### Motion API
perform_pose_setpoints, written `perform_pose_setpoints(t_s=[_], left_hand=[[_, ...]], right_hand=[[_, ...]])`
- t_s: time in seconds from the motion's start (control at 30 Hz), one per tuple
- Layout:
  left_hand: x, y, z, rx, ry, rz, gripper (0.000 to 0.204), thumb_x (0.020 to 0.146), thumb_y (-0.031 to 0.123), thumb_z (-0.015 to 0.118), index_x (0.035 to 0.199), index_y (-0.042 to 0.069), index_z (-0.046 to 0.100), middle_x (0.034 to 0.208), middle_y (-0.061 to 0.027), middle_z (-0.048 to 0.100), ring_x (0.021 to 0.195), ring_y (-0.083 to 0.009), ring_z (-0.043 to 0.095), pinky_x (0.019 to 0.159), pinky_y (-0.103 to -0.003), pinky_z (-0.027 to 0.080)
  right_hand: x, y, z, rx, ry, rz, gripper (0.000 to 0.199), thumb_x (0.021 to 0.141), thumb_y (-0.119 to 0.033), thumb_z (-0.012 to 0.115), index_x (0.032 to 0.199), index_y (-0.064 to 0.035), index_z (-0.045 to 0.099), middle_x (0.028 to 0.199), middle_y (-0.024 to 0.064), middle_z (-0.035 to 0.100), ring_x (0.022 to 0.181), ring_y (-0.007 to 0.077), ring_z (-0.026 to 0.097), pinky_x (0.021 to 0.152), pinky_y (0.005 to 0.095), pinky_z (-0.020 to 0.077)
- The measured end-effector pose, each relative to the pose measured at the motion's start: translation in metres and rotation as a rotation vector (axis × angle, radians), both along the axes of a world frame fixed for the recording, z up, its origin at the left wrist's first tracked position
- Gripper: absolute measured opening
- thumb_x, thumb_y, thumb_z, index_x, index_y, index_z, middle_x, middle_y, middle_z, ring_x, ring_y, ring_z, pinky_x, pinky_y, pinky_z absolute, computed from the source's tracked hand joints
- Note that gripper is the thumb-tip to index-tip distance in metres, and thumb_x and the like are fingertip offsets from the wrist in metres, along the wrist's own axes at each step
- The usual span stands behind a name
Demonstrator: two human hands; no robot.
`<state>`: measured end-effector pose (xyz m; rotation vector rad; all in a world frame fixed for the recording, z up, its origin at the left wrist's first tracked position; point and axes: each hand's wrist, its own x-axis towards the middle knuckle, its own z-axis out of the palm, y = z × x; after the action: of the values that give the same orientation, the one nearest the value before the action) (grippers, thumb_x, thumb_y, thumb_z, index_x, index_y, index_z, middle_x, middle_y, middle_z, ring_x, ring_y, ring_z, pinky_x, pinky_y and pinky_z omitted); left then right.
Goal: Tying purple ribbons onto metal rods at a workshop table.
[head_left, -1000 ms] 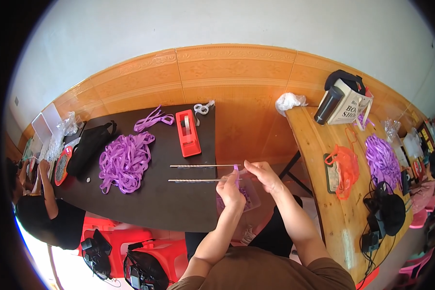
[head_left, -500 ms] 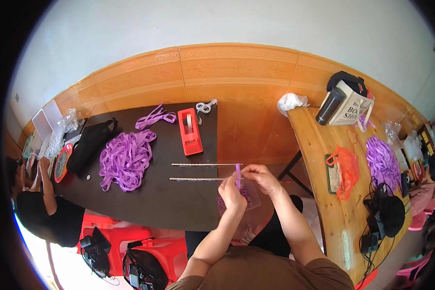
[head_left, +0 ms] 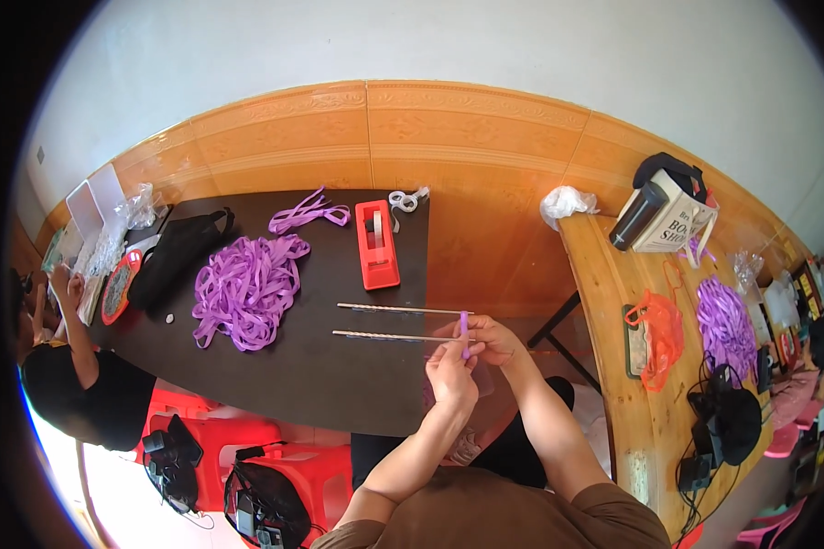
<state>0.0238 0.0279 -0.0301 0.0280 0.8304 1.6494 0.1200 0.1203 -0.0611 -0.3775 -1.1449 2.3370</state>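
Observation:
Two thin metal rods (head_left: 403, 309) with spiral-looking left parts lie side by side, reaching past the right edge of the dark table. At their right ends a short length of purple ribbon (head_left: 464, 328) runs across both rods. My left hand (head_left: 453, 377) is closed, its fingertips pinching the ribbon by the nearer rod. From the right, my right hand (head_left: 493, 342) also closes on the ribbon, beside the rod ends. Its fingers partly hide the ribbon's far side. Below the hands, a clear box is mostly covered by them.
On the dark table (head_left: 275, 389) lie a heap of purple ribbon (head_left: 252, 293), a red tape dispenser (head_left: 377, 245), white scissors (head_left: 403, 201) and a black pouch (head_left: 176, 261). A co-worker (head_left: 87, 384) sits at far left. A wooden table (head_left: 632, 430) stands right, bearing an orange bag (head_left: 661, 339).
My view has shifted, so the table contents appear farther right. Both hands have moved slightly right along the rods with the ribbon, now near the rod ends, covering more of the clear box.

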Motion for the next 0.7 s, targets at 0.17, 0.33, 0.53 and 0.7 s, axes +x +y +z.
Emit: perform_pose_setpoints(t_s=[0.17,0.33,0.53,0.7], left_hand=[[-0.001,0.0,-0.011,0.024,-0.161,-0.014,0.004,0.083,0.006,0.061,0.08,0.004,0.058,0.086,-0.0049,0.06,0.081,-0.0211,0.063,0.073,-0.028,0.041],[0.005,0.004,-0.019,0.145,-0.138,0.102,0.01,0.082,0.003,0.06,0.073,0.004,0.057,0.081,-0.0048,0.061,0.083,-0.0177,0.06,0.077,-0.028,0.042],[0.008,0.007,-0.025,0.237,-0.11,0.172,0.014,0.081,-0.002,0.059,0.068,0.004,0.057,0.086,-0.0095,0.064,0.084,-0.0167,0.058,0.082,-0.028,0.042],[0.007,0.006,-0.016,0.255,-0.113,0.166,0.015,0.08,-0.003,0.059,0.068,0.005,0.056,0.092,-0.0119,0.065,0.084,-0.0162,0.058,0.08,-0.027,0.041]], right_hand=[[-0.006,0.005,-0.013,0.03,0.125,0.014,0.031,0.084,-0.017,0.061,0.106,0.0047,0.058,0.116,0.025,0.055,0.1,0.0292,0.059,0.086,0.0398,0.0491],[-0.019,0.008,-0.02,0.003,0.203,0.036,0.024,0.084,-0.016,0.061,0.096,0.0035,0.059,0.119,0.0263,0.052,0.099,0.0306,0.06,0.086,0.0416,0.0495],[-0.022,0.005,-0.016,-0.08,0.268,0.009,0.025,0.084,-0.016,0.06,0.099,0.0027,0.058,0.119,0.0258,0.053,0.098,0.0311,0.06,0.086,0.0411,0.0493],[-0.004,-0.008,0.006,-0.045,0.06,-0.42,0.046,0.082,-0.011,0.057,0.126,-0.002,0.045,0.124,0.0214,0.05,0.108,0.0295,0.054,0.092,0.0397,0.044]])
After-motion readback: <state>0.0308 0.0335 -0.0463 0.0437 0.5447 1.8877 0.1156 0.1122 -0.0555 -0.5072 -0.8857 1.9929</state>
